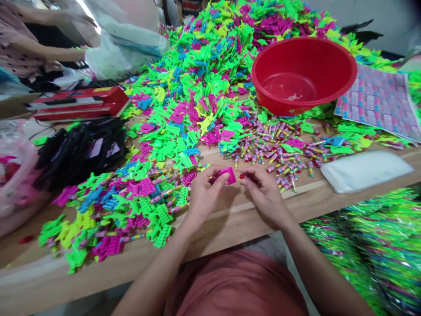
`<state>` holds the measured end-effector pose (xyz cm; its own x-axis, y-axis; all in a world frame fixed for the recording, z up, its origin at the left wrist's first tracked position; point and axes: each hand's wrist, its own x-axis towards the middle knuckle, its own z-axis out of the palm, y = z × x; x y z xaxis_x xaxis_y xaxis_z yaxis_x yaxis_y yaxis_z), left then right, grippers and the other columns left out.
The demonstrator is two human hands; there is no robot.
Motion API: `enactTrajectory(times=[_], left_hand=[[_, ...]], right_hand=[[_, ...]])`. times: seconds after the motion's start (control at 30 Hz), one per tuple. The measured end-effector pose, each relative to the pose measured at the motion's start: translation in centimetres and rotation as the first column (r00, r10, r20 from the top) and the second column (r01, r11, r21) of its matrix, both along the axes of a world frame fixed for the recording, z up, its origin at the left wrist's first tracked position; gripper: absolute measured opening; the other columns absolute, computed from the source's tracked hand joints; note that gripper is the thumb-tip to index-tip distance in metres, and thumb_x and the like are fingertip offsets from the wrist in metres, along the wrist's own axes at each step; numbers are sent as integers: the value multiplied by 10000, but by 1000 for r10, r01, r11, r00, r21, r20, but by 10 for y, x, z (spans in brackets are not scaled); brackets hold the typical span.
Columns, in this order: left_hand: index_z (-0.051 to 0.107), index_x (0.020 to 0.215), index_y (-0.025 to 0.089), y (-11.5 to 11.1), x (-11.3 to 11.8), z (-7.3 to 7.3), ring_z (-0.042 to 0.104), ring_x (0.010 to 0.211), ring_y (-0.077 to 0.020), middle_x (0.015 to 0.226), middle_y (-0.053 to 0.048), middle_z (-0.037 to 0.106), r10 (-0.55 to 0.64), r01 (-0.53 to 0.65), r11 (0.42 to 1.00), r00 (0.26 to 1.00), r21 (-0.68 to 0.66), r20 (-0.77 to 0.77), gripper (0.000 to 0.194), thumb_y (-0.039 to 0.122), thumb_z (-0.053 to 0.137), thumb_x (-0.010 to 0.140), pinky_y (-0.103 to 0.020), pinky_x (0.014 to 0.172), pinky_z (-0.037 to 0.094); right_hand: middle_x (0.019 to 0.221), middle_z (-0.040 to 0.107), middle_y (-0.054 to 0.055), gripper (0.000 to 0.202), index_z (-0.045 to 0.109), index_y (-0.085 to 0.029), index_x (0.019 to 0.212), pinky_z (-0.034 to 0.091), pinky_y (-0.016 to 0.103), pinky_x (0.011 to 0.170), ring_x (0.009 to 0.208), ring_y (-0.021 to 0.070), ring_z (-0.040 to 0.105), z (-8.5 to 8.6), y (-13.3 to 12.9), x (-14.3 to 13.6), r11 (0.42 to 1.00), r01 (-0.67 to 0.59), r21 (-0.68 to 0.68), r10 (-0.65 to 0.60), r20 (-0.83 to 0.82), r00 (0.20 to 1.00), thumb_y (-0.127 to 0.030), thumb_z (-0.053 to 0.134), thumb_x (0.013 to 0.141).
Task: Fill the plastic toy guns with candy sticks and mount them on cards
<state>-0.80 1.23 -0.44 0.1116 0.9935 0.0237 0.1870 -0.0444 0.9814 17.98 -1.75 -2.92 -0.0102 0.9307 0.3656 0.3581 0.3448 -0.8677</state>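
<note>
My left hand (204, 191) pinches a magenta plastic piece (231, 175) between thumb and fingers, above the wooden table's near side. Facing it, a short gap away, my right hand (265, 193) has its fingers closed on a small red-tipped piece (242, 176); the rest of that piece is hidden by the fingers. Small tubes with colourful labels and red ends (272, 145) lie loose just beyond my right hand. To the left of my left hand spreads a heap of green, magenta, blue and yellow plastic pieces (131, 206), with several tubes among them.
A red basin (302, 107) stands before a tall mound of plastic pieces (210, 57). Right of it are a printed sheet (378, 101) and clear plastic bags (366, 170). At left are black packets (85, 147), a red sealer-like device (82, 103) and another person's arms (55, 52).
</note>
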Motion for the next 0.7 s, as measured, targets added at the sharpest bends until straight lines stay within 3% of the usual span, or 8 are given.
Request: enactTrajectory(times=[0.23,0.33,0.47,0.7], left_hand=[[743,882,182,-10,3,-5,514,537,-98,672,13,654,54,-9,982,971,-187,232,298,456,819,794,-218,499,382],[734,885,187,-13,1,-6,497,501,-104,610,19,610,16,40,976,967,-213,254,394,579,743,844,-222,472,380],[692,765,173,-17,1,-7,540,572,-122,651,-14,616,-26,93,970,959,-226,282,517,681,668,862,-231,520,431],[747,894,199,-26,8,-4,563,722,-118,836,-23,673,91,144,930,799,-337,594,380,545,842,770,-229,673,480]], right_hand=[[1185,721,73,230,716,-259,1213,523,411,1010,1140,236,661,-2,-7,-6,995,-79,-64,76,-61,995,-274,620,1004],[1231,722,71,236,703,-263,1225,523,420,1035,1166,236,668,-5,-10,-8,989,-105,-103,90,-134,987,-276,621,1004],[1189,733,68,231,697,-257,1215,541,411,1004,1104,227,686,-11,-10,-11,991,-48,-121,31,-143,989,-307,633,999],[1108,721,52,247,679,-242,1206,564,355,916,1000,193,677,-11,-8,-19,989,41,-144,-79,-265,961,-320,665,973]])
